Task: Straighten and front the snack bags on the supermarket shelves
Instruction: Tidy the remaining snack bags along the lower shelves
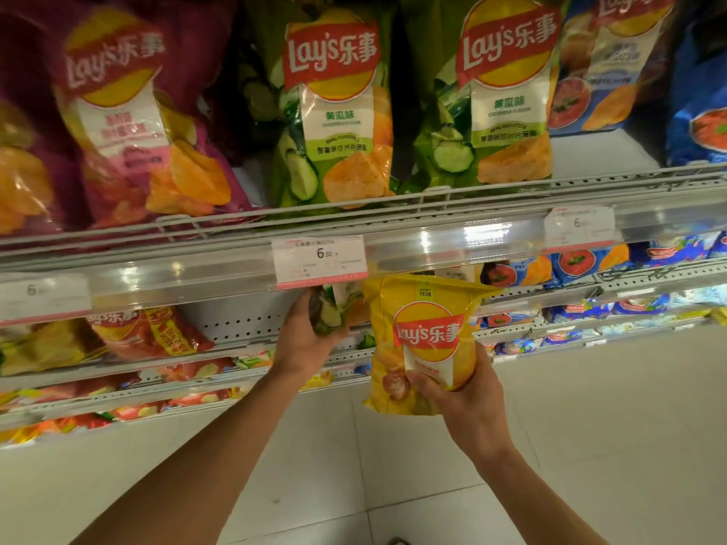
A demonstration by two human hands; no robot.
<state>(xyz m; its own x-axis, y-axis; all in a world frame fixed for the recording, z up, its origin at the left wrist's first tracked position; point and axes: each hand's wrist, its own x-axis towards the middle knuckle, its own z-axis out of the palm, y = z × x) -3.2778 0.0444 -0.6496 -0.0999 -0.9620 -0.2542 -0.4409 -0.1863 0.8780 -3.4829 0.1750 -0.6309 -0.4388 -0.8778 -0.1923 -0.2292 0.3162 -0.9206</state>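
A glossy yellow crisp bag (427, 344) is gripped by the right hand (468, 399); a green bag (328, 312) is held by the left hand (305, 340) under the grey metal shelf rail (432, 238), above the pale tiled floor (590, 426).

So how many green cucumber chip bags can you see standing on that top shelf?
2, side by side in the middle of the top shelf: the left green bag and the right green bag. More may be hidden behind them. The left hand holds another green bag lower down.
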